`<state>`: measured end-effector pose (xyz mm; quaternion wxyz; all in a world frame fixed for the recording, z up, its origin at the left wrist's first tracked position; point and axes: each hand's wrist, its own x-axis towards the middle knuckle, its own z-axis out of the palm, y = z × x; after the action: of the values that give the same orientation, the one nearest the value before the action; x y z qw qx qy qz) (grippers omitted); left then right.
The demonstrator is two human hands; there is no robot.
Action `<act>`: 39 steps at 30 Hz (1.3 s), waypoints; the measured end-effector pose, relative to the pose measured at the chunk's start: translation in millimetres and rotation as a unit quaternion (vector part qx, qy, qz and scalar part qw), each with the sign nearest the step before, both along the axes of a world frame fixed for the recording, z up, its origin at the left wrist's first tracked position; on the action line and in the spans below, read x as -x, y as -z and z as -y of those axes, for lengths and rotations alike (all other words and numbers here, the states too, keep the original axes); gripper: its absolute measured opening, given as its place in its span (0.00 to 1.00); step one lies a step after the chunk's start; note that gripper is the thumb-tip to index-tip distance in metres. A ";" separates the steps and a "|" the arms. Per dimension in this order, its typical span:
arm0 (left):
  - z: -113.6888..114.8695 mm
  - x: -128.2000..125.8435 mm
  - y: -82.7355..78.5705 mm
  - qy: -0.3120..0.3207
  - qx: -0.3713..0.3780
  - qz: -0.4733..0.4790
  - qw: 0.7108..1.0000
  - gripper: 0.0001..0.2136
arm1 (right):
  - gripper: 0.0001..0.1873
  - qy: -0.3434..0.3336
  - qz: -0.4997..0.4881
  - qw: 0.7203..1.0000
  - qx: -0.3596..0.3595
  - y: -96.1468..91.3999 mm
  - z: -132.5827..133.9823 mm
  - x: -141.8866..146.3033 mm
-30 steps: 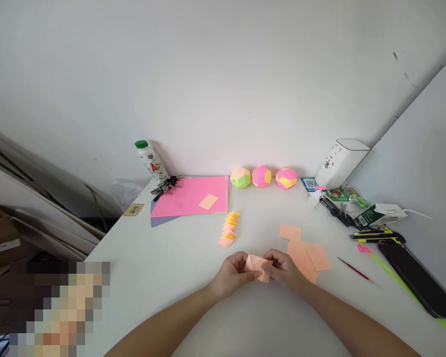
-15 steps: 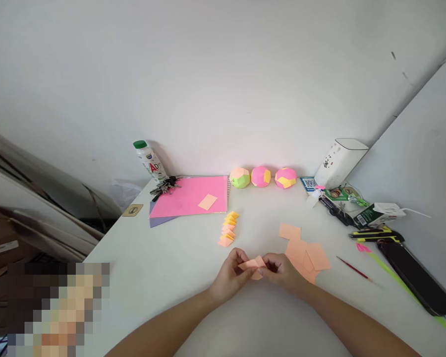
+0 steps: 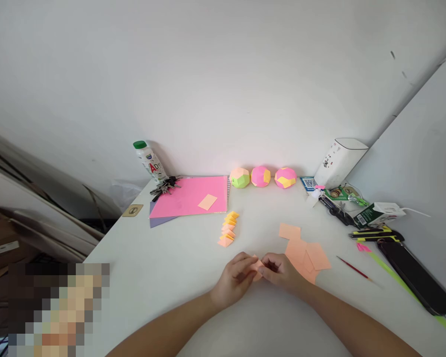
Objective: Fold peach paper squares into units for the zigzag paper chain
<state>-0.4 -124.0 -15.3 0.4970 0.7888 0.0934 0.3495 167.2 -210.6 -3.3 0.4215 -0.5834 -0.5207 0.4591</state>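
Between my two hands is a small folded piece of peach paper (image 3: 257, 268), partly hidden by the fingers. My left hand (image 3: 235, 278) grips its left side, fingers curled over the top. On its right side my right hand (image 3: 280, 270) pinches the paper between thumb and fingers. Just past my left hand lies a column of folded orange and peach paper units (image 3: 228, 229), overlapping one another. Several flat peach paper squares (image 3: 301, 255) are spread beside my right hand, some on top of others.
Three faceted paper balls (image 3: 260, 176) line the wall. At left are a pink pad (image 3: 193, 196), keys (image 3: 165, 186) and a white bottle (image 3: 150, 161). Along the right lie a paintbrush (image 3: 355, 268), a utility knife (image 3: 377, 234), a black phone (image 3: 416, 275) and a white container (image 3: 341, 162).
My left fingers have come over the folded paper and cover more of its left part. My right hand keeps its pinch in nearly the same place.
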 end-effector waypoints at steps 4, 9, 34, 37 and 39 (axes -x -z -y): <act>-2.0 1.3 0.7 -0.026 0.029 -0.006 0.999 0.19 | 0.13 -0.002 -0.015 1.000 0.000 1.3 0.8 -0.8; -2.6 1.2 1.2 -0.050 0.079 -0.060 0.994 0.16 | 0.14 0.014 -0.026 0.999 -0.016 3.5 1.3 -1.4; -0.7 0.6 -12.2 -0.046 0.089 -0.162 0.982 0.11 | 0.11 0.076 -0.079 0.993 -0.042 10.0 -0.8 -3.4; -0.4 0.5 -11.7 -0.051 0.083 -0.162 0.982 0.11 | 0.11 0.075 -0.084 0.992 -0.048 7.0 -1.8 -3.8; -0.4 0.2 -11.9 -0.052 0.078 -0.160 0.983 0.11 | 0.11 0.071 -0.088 0.992 -0.055 5.6 -2.5 -4.2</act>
<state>-0.5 -123.6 -3.4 0.5164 0.7875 0.2395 0.2364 171.3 -208.1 -8.9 0.5285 -0.5528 -0.4630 0.4481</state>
